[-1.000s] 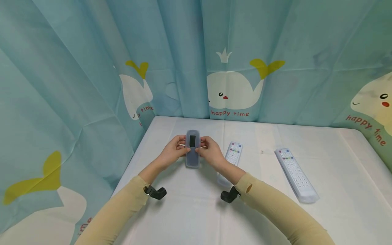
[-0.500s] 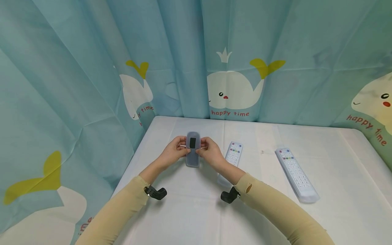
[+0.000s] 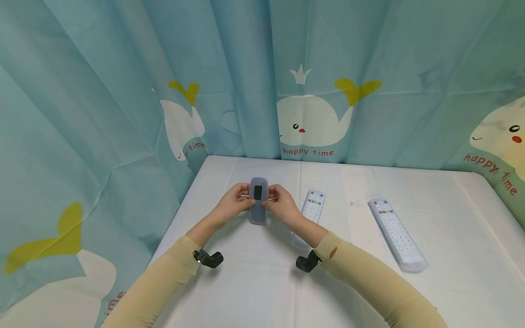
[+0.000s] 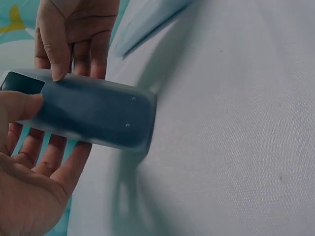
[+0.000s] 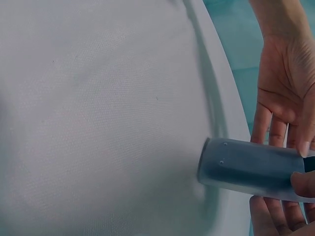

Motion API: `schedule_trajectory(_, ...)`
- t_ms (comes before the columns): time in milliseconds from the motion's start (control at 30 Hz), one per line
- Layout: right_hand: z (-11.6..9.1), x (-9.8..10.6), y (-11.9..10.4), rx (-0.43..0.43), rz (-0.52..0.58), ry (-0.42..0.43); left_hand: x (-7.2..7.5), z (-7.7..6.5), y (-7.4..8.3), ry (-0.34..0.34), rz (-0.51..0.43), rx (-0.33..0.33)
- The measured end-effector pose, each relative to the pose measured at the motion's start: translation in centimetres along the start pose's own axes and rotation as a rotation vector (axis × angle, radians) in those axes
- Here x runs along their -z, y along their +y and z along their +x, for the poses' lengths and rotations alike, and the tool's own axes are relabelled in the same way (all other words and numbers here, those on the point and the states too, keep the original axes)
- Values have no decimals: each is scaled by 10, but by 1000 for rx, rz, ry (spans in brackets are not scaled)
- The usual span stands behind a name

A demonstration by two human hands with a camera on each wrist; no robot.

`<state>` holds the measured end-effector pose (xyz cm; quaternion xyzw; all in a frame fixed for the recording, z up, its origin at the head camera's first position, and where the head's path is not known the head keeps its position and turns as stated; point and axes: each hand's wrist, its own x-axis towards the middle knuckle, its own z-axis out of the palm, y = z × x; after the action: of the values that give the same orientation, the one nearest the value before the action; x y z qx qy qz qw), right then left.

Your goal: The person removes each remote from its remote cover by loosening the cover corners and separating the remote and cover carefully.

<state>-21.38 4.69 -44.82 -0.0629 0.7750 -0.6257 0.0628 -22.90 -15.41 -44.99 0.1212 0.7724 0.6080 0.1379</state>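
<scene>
The left hand grips the sleeved grey remote — tilted over the surface, seemingly covered but not yet laid flat — and the right hand grips its other side; the nearer white remote and farther white remote already lie down.

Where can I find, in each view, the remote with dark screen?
Head: the remote is near the centre.
Left wrist: the remote is on the left, just above mid-height.
Right wrist: the remote is lower right, at the edge.
Shared landmark: the white table.
</scene>
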Motion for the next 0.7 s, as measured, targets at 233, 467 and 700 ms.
schedule_trajectory(233,-1,2,-2,-2,1,4,-1,0,5,16,12,-26)
schedule_trajectory(467,0,5,-4,15,-18,-3,0,1,9,42,-4,-54)
schedule_trajectory(700,2,9,-13,131,-45,43,-1,4,16,80,-8,-75)
